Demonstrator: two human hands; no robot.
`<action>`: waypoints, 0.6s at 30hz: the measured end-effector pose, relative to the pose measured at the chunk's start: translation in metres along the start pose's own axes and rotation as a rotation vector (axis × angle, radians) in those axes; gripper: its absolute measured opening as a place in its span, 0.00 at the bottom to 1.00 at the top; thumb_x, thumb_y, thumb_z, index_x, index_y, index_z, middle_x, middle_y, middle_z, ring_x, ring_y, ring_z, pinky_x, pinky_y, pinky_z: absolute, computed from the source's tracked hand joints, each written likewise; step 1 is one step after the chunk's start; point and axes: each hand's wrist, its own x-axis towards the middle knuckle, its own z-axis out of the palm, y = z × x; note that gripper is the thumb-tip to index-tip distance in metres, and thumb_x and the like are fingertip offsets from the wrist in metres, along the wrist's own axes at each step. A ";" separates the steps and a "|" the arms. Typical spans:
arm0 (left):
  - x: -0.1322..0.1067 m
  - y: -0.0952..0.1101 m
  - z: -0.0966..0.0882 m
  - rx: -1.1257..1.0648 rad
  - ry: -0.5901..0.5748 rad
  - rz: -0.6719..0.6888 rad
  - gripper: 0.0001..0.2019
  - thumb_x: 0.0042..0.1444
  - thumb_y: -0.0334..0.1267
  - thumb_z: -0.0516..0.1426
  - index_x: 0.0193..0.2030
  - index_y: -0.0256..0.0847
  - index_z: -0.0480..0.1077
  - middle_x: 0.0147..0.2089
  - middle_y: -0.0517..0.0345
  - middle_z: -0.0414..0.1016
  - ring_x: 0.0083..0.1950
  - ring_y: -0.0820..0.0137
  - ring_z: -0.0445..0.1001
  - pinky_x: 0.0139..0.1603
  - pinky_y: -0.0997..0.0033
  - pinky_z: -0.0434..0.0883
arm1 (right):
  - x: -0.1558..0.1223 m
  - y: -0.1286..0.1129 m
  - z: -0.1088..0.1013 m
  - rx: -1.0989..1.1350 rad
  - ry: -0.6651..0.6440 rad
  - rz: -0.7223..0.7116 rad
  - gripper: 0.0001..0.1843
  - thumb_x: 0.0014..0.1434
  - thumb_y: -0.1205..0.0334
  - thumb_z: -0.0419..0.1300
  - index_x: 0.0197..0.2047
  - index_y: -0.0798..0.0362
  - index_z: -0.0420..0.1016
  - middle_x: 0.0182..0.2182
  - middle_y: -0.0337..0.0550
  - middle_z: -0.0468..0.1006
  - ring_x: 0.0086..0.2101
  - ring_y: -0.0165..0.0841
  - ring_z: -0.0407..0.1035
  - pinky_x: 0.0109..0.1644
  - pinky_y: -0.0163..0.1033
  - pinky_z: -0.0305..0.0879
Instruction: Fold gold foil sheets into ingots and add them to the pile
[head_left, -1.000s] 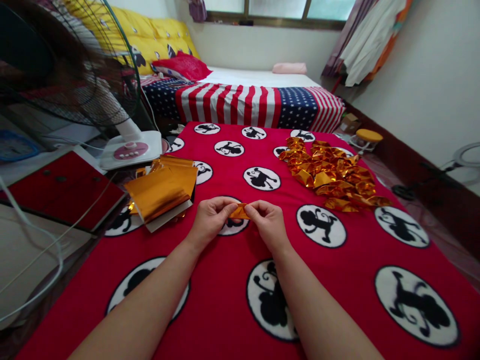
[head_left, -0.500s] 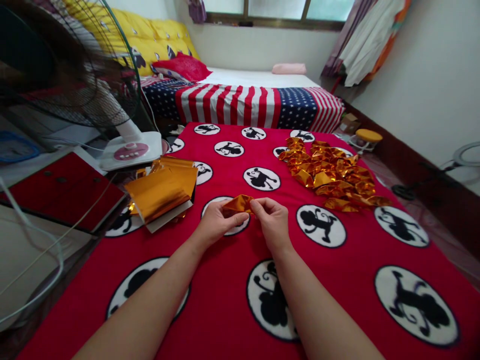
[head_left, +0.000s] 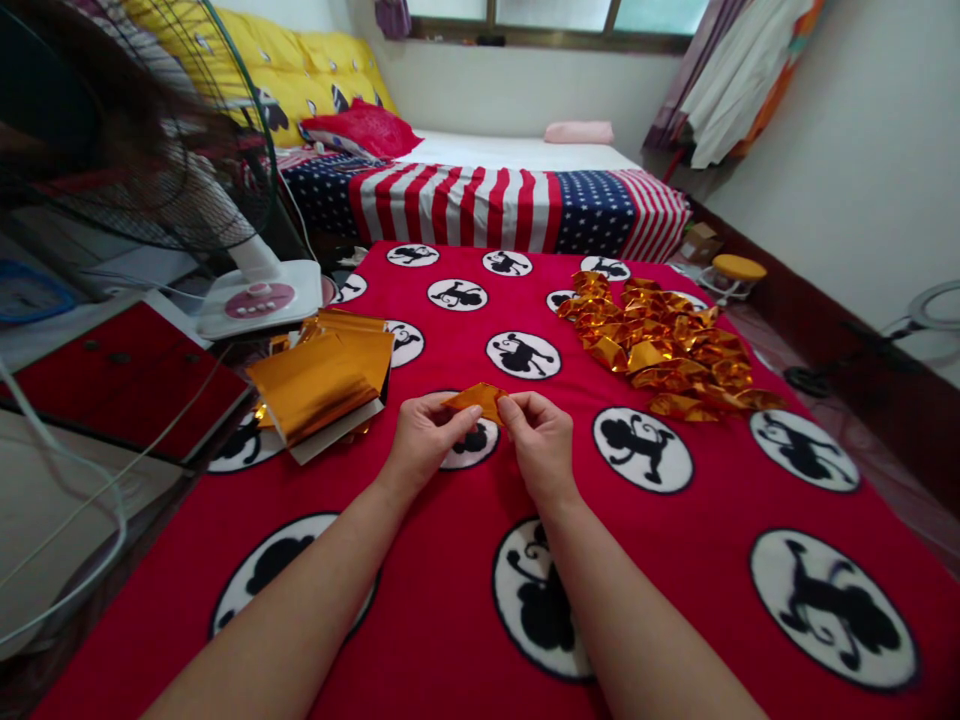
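A small folded piece of shiny gold foil paper [head_left: 480,399] is held between both hands, a little above the red cloth [head_left: 450,540]. My left hand [head_left: 429,432] pinches its left side, the thumb lying along its lower front edge. At its right end my right hand [head_left: 541,435] grips it between thumb and fingertips. To the left lies a stack of flat gold foil sheets [head_left: 322,380] with pale undersides. A heap of folded gold foil pieces [head_left: 660,345] is spread on the cloth at the right.
A fan [head_left: 255,290] with a white base stands at the left beside a dark red panel [head_left: 112,370]. White cables [head_left: 112,480] hang at the left edge. Behind is a bed [head_left: 480,210] with a striped and starred cover. A stool [head_left: 739,268] stands at the far right.
The folded foil has tilted upward a little and shows more of its flat face. My left thumb has shifted left and up along it. Both hands still hold it.
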 end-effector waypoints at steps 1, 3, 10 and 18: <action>0.001 -0.001 -0.002 0.006 0.018 0.010 0.10 0.46 0.42 0.64 0.25 0.36 0.76 0.21 0.59 0.76 0.20 0.75 0.68 0.21 0.78 0.64 | 0.001 0.000 -0.002 -0.003 0.011 -0.001 0.14 0.55 0.51 0.64 0.29 0.54 0.76 0.24 0.39 0.76 0.25 0.29 0.66 0.29 0.33 0.61; 0.003 -0.004 -0.005 0.011 0.049 0.024 0.10 0.48 0.42 0.64 0.23 0.36 0.75 0.21 0.60 0.74 0.20 0.77 0.67 0.21 0.79 0.64 | 0.003 0.001 -0.006 -0.005 0.033 -0.002 0.14 0.55 0.51 0.64 0.29 0.55 0.76 0.24 0.39 0.75 0.25 0.29 0.66 0.28 0.33 0.60; 0.002 0.001 -0.007 0.037 -0.070 0.030 0.13 0.50 0.44 0.61 0.23 0.36 0.74 0.20 0.59 0.73 0.20 0.77 0.66 0.21 0.79 0.62 | 0.003 0.000 -0.008 -0.010 -0.001 -0.001 0.14 0.54 0.51 0.64 0.29 0.54 0.76 0.24 0.38 0.75 0.25 0.29 0.66 0.28 0.33 0.61; 0.001 0.001 -0.006 0.107 -0.118 0.018 0.13 0.49 0.45 0.63 0.26 0.35 0.77 0.23 0.58 0.76 0.22 0.74 0.69 0.21 0.78 0.62 | 0.001 -0.004 -0.002 0.062 -0.140 0.061 0.17 0.52 0.47 0.66 0.32 0.53 0.73 0.24 0.37 0.73 0.23 0.27 0.64 0.26 0.32 0.60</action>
